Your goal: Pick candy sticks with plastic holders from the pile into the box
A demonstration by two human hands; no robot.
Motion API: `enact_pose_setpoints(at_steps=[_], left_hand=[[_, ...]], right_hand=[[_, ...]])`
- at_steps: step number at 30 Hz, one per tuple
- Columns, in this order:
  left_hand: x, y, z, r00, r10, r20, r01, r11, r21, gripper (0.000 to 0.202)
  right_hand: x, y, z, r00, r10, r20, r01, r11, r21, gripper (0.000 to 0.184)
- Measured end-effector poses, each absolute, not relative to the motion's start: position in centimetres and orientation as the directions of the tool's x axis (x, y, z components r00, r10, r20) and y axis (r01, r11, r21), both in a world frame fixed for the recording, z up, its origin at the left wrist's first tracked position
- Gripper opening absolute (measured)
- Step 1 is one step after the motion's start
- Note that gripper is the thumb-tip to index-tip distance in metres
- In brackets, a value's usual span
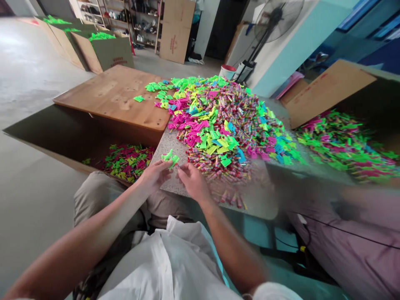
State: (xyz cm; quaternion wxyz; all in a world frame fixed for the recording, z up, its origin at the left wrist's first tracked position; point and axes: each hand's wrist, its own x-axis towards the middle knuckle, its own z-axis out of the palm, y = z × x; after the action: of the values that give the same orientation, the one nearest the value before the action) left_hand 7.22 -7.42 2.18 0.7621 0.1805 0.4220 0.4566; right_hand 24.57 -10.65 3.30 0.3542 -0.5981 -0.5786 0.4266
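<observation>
My left hand (155, 174) pinches a small green plastic piece (170, 158) at the near edge of the speckled table (170, 146). My right hand (193, 180) rests beside it with fingers curled toward the same piece; whether it holds anything is hidden. Just beyond both hands lies a big heap of green, pink, yellow and blue plastic pieces and small red tubes (225, 125).
A dark cardboard box (62, 133) at my left holds several coloured pieces (126, 161). A plywood board (115, 96) lies across it. A second open box (343, 141) of pieces stands at right. A person in a pink sleeve (359, 233) sits at right. A fan (275, 21) stands behind.
</observation>
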Motion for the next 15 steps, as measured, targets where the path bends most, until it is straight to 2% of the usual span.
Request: enact_pose_setpoints(at_steps=[3,7,15], left_hand=[[7.26,-7.66,1.98,0.246,0.849,-0.468,-0.561,0.518,0.645,0.021],[7.2,-7.73,1.87,0.248,0.845,-0.474,-0.574,0.522,0.631,0.02],[7.04,-7.98,2.17,0.23,0.83,-0.509,-0.599,0.533,0.598,0.02]], right_hand=[[24.06,-10.61,3.3,-0.057,0.992,-0.112,0.35,-0.085,-0.933,0.026],[24.05,-10.79,4.05,-0.086,0.993,-0.076,0.395,-0.036,-0.918,0.024],[24.83,-10.9,3.57,-0.069,0.997,-0.031,0.394,-0.001,-0.919,0.033]])
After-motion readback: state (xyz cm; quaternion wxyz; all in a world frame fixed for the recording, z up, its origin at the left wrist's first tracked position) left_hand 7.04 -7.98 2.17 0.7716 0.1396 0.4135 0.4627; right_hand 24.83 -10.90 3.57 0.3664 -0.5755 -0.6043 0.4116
